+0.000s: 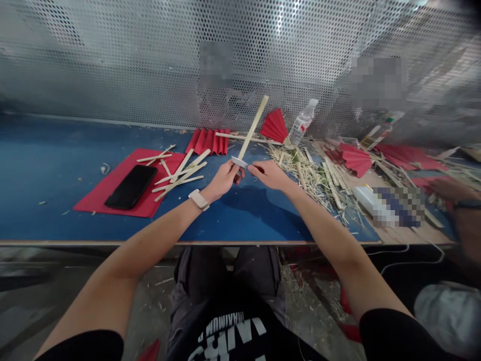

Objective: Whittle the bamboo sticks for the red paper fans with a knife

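Observation:
A long pale bamboo strip slants up and away from my left hand, whose closed fingers grip its lower end. My right hand pinches one end of a small flat metal blade. The blade lies across the strip, close to the left fingers; whether those fingers also touch the blade I cannot tell. Left of my hands, several cut bamboo strips lie loosely crossed, partly over a red paper sheet. Pleated red paper sits just behind, near the metal panel.
A black phone rests on the red sheet. To the right are bamboo shavings, a red paper fan and a water bottle. A co-worker's blurred hand is at the far right. Perforated metal backs the blue table.

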`<state>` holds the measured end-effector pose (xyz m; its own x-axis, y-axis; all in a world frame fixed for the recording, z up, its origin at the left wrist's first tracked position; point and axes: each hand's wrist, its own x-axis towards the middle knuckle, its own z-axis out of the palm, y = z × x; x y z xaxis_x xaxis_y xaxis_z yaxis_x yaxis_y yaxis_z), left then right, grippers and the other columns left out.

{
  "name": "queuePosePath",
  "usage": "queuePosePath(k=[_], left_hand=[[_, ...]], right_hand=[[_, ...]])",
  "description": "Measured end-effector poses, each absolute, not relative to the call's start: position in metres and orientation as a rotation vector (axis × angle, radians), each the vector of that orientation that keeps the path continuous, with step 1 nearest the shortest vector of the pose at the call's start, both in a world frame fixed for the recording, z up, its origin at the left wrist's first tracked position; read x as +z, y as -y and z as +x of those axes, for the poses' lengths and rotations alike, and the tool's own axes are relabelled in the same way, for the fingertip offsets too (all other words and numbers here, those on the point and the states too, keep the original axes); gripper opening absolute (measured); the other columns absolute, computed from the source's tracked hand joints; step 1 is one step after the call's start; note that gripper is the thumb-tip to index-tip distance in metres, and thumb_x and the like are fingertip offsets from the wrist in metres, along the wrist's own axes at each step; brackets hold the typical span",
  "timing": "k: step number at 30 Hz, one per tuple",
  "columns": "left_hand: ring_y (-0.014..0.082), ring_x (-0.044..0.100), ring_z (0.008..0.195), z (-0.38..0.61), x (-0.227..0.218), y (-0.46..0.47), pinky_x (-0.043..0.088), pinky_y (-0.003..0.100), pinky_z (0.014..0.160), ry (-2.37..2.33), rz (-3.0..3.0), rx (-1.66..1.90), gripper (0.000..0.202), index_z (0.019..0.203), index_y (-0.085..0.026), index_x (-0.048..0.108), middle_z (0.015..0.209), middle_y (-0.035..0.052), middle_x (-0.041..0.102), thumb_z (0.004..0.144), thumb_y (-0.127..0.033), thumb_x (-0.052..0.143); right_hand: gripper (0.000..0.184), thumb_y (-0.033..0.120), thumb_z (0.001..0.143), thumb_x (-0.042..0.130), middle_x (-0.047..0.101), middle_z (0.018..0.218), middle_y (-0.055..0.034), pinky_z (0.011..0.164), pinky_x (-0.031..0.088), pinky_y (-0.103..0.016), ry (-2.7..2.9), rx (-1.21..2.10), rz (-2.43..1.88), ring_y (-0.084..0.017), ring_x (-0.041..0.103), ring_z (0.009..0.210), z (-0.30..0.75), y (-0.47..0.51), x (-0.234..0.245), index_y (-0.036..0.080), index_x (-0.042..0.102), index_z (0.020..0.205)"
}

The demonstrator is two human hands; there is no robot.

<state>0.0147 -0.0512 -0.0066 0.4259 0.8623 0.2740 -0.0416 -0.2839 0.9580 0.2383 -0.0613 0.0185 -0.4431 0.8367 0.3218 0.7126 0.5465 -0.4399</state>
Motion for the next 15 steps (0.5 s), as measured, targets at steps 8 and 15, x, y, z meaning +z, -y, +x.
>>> queuePosePath(k=[8,15], left_hand=[[0.0118,0.039,0.057,0.006,-0.013,0.045,0.032,0.028,0.056,-0.802,1.908,1.034,0.036,0.091,-0.022,0.054,0.068,-0.0047,0.045,0.114,-0.050,0.058],[0.0140,0.042,0.061,0.006,-0.017,0.039,0.033,0.031,0.059,-0.824,1.964,1.174,0.053,0.084,-0.023,0.053,0.067,-0.0030,0.048,0.111,-0.069,0.055]], right_hand=[[0.058,0.062,0.118,0.041,0.062,0.068,-0.0022,0.070,0.036,-0.038,2.270,0.429,-1.281,-0.018,0.055,0.064,0.240,0.061,0.018,0.024,0.059,0.078],[0.062,0.070,0.116,0.041,0.054,0.065,-0.0005,0.068,0.032,-0.037,2.152,0.436,-1.251,-0.017,0.047,0.063,0.225,0.061,0.010,0.026,0.045,0.074]])
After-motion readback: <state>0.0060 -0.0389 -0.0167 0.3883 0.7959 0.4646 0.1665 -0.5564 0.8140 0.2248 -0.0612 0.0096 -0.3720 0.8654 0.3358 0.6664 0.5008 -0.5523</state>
